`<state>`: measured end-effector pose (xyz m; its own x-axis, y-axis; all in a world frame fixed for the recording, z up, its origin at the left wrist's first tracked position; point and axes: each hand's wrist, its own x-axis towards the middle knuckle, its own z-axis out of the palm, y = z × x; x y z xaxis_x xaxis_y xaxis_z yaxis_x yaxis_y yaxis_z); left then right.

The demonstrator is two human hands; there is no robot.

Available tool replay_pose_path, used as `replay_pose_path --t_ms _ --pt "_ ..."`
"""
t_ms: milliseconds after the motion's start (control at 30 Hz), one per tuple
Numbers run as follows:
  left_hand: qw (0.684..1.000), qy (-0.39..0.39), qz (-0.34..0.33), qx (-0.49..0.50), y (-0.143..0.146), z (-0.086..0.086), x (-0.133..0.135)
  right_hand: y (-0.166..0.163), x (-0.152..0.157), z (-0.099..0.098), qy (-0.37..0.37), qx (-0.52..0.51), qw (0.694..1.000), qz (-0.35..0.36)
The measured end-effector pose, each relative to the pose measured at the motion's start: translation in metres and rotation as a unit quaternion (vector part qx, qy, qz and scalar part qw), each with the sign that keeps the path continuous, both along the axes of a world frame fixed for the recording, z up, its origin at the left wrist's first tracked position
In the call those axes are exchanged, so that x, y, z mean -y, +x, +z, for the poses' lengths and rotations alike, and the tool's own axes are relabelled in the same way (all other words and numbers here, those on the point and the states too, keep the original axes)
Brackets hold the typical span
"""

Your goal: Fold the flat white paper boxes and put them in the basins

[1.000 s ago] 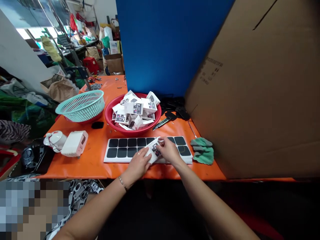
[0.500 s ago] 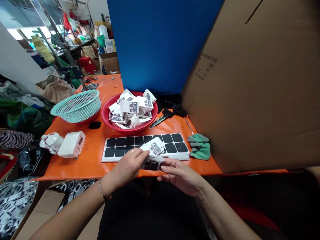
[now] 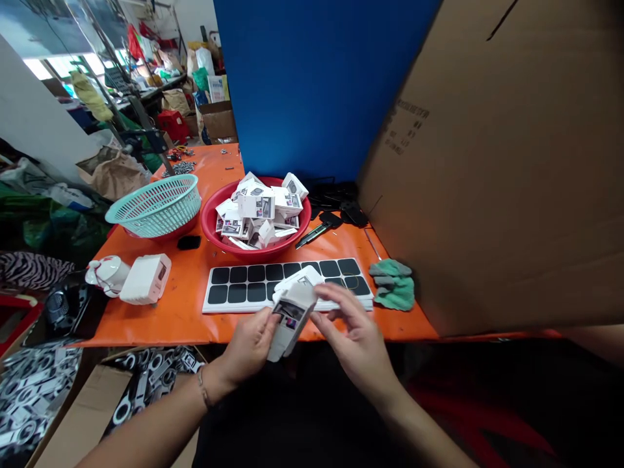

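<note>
My left hand [image 3: 251, 341] grips a small white cardboard box [image 3: 288, 320] with printed product pictures, tilted above the table's front edge. At the box's upper end, the thumb and fingers of my right hand [image 3: 355, 328] are curled around its flap; motion blurs the fingertips. Behind the box, a flat white printed card or carton [image 3: 305, 276] lies on a stack of white sheets [image 3: 207, 305] bearing rows of black rounded squares. What is inside the held box is hidden.
A red basin [image 3: 207, 227] heaped with small white boxes stands behind the sheets. Left of it are a mint basket [image 3: 160, 207] and a stack of white cartons [image 3: 145, 279]. A green cutter [image 3: 312, 235] and grey-green glove [image 3: 394, 286] lie rightward, beside a large cardboard sheet [image 3: 487, 195].
The small box has been tipped up, turning its printed side toward me. My left hand has shifted to its lower side, and my right hand has risen to its upper end.
</note>
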<state>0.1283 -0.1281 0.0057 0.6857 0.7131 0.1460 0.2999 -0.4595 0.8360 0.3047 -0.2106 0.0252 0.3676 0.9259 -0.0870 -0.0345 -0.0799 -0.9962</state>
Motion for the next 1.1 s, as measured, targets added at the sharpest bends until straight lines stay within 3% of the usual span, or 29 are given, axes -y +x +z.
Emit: replay_pose_path --t_ms 33,100,167,267,333,467,600,733,900,1033,1100 --pt "0.994 -0.083 0.049 0.044 0.003 0.000 0.005 -0.001 0.001 -0.001 0.003 0.014 1.000 -0.015" --pt "0.962 -0.230 0.099 0.110 0.008 -0.003 0.016 -0.001 0.003 -0.005 -0.020 -0.023 0.999 0.032" --pt "0.927 -0.340 0.086 0.130 0.008 -0.007 0.024 0.001 0.005 -0.013 -0.045 -0.094 0.990 0.096" --pt "0.899 -0.410 0.049 0.148 0.002 -0.014 0.029 0.004 0.008 -0.029 -0.096 -0.154 0.969 0.166" --pt "0.891 -0.412 0.051 0.183 -0.003 -0.016 0.029 0.004 0.010 -0.037 -0.110 -0.173 0.963 0.174" --pt "0.892 -0.396 0.094 0.199 -0.010 -0.019 0.031 -0.002 0.016 -0.044 -0.046 -0.125 0.986 0.100" --pt "0.908 -0.375 0.088 0.164 -0.017 -0.024 0.035 -0.005 0.025 -0.042 -0.060 -0.078 0.983 0.154" --pt "0.907 -0.405 0.052 0.103 -0.028 -0.024 0.035 -0.006 0.028 -0.040 -0.083 -0.072 0.972 0.208" --pt "0.937 -0.341 0.028 0.069 -0.035 -0.011 0.032 -0.010 0.023 -0.039 -0.072 -0.025 0.973 0.217" --pt "0.917 -0.379 0.042 0.116 -0.033 0.003 0.031 -0.012 0.022 -0.028 -0.043 -0.058 0.983 0.169" --pt "0.922 -0.374 0.037 0.093 -0.034 0.010 0.029 -0.012 0.023 -0.018 -0.031 -0.016 0.983 0.178"
